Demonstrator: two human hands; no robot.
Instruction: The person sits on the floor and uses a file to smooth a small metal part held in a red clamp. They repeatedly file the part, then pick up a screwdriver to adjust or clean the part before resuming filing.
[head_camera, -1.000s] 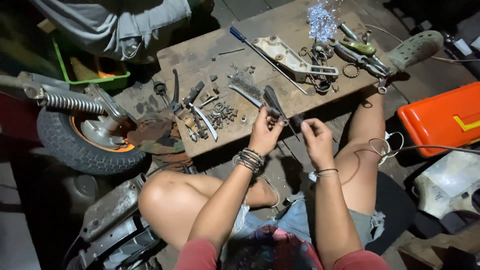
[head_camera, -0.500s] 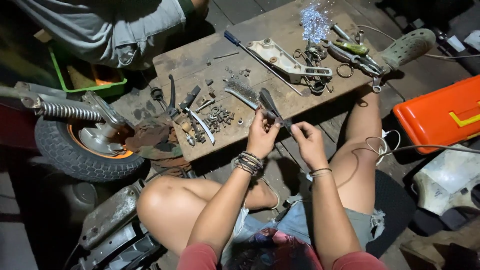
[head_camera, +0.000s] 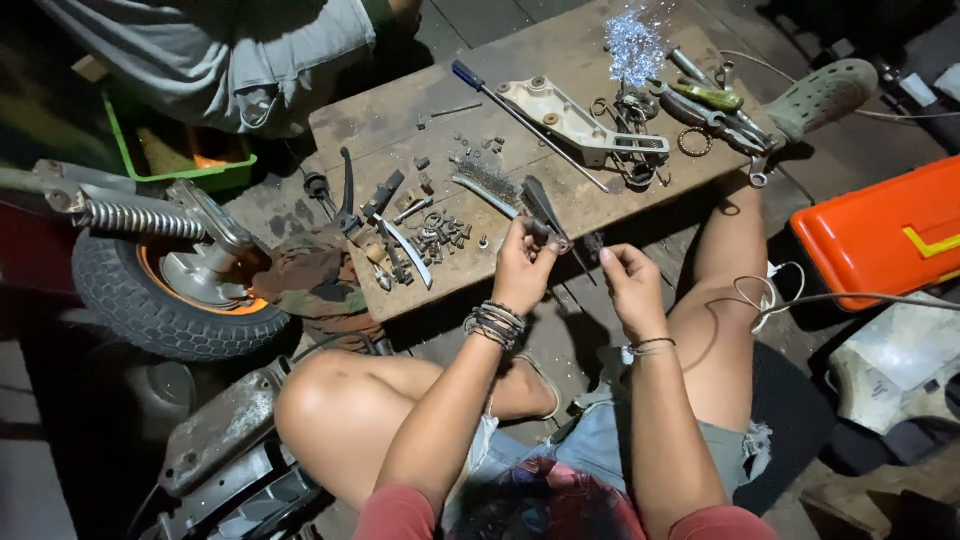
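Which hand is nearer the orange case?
Right. The right hand is between the board's edge and the orange case, with bare floor between them; the left hand, holding pliers, is farther away.

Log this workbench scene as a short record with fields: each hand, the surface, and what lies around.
left hand: grips dark pliers
right hand: pinches a small dark part
surface: worn wooden board
on board: blue-handled screwdriver, wire brush, pile of bolts
nearby: small tyre, orange case
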